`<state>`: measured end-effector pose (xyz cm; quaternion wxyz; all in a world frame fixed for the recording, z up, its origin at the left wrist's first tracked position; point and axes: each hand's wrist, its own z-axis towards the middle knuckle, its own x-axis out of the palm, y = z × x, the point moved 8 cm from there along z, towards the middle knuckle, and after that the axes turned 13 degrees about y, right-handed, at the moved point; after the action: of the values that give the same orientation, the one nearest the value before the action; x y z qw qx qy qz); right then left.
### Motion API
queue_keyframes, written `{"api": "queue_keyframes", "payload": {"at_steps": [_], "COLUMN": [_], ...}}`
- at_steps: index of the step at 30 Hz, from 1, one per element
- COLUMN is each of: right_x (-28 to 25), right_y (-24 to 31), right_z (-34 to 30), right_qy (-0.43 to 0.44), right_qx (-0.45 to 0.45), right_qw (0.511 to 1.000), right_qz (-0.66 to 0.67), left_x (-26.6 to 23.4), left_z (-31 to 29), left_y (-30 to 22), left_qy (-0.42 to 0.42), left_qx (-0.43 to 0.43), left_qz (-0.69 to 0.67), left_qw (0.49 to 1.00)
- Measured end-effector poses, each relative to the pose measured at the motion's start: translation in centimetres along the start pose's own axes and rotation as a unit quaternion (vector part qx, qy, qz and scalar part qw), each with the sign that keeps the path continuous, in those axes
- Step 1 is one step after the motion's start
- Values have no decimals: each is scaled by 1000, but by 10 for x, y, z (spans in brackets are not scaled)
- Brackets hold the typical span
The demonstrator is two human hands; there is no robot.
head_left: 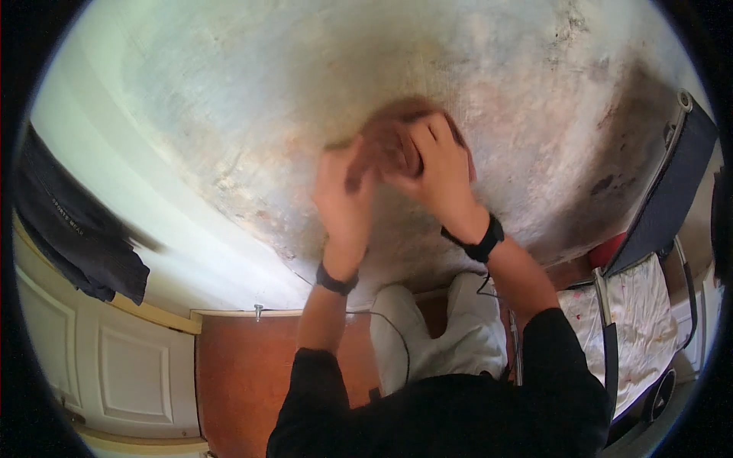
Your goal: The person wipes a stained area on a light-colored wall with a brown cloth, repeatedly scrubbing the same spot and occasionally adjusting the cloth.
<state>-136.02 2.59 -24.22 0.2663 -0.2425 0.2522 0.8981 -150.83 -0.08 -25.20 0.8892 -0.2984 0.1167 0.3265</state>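
A bunched reddish-brown cloth (391, 146) is up in front of a stained, patchy wall (259, 99). My right hand (443, 160) is closed around the right side of the cloth, its fingers curled over the top. On the cloth's left edge, my left hand (343, 189) is closed too, though motion smears its fingers. Whether the cloth touches the wall is hard to tell. Both wrists wear black bands.
A dark garment (84, 221) hangs at the left above a cream panelled door (134, 366). To the right stands a dark-framed folding chair or cot (657, 198) with a patterned pale cloth (637, 328). Thin cables run by my legs over the reddish floor (244, 374).
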Motion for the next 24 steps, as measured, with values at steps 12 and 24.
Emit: {"api": "queue_keyframes", "payload": {"at_steps": [12,24], "right_x": [70,-9], "right_y": [-69,-22], "right_z": [-140,-41], "right_qy": [-35,-35], "right_qx": [17,-23], "right_qw": [999,997], "right_qz": [0,58], "left_x": [84,54], "left_z": [-120,-36], "left_y": [45,3], "left_qy": [96,17], "left_qx": [-10,36], "left_qz": [-2,-41], "left_qw": [995,998]}}
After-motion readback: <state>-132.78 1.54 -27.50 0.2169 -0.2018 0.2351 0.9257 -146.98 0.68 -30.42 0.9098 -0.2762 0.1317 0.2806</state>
